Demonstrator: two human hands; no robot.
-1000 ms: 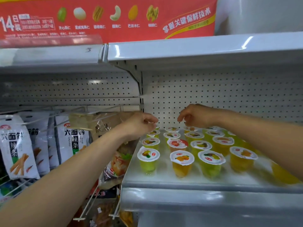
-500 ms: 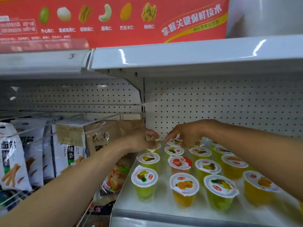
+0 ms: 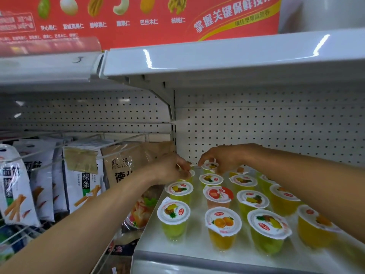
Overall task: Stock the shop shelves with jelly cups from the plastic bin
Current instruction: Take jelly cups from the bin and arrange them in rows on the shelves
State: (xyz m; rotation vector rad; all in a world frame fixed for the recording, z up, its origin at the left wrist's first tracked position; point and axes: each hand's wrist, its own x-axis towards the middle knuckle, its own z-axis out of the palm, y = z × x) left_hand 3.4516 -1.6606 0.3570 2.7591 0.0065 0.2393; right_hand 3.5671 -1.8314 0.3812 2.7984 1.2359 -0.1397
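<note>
Both arms are in over the white shelf [image 3: 197,248], and the marker here is the strawberry jelly cup [image 3: 218,194], the one red lid in the crowd. Everything is read off that cup.

Behind it and to the left, at the very back corner, the left hand [image 3: 171,169] has its fingers curled round the corner jelly cup [image 3: 190,173]. Only a sliver of that white lid peeks out past the knuckles. Straight behind the strawberry cup, two rows back, the right hand [image 3: 223,158] arches over the rear jelly cup [image 3: 211,166], with fingertips down on either side of its lid, pinching the rim. The two hands sit close together but apart.

Every cup in sight stands upright, with its long axis vertical, its foil lid facing up and its narrower base on the shelf. The orange jelly cup [image 3: 223,224] stands just in front of the strawberry one. The green jelly cup [image 3: 173,218] stands in front and to the left, near the shelf's left edge. More yellow cups fill the rows to the right, under the right forearm.

Well left of the strawberry cup, spicy-strip bags [image 3: 83,180] hang on wire hooks. The pegboard panel [image 3: 256,125] rises behind it, and high above runs a red nut banner [image 3: 138,22].
</note>
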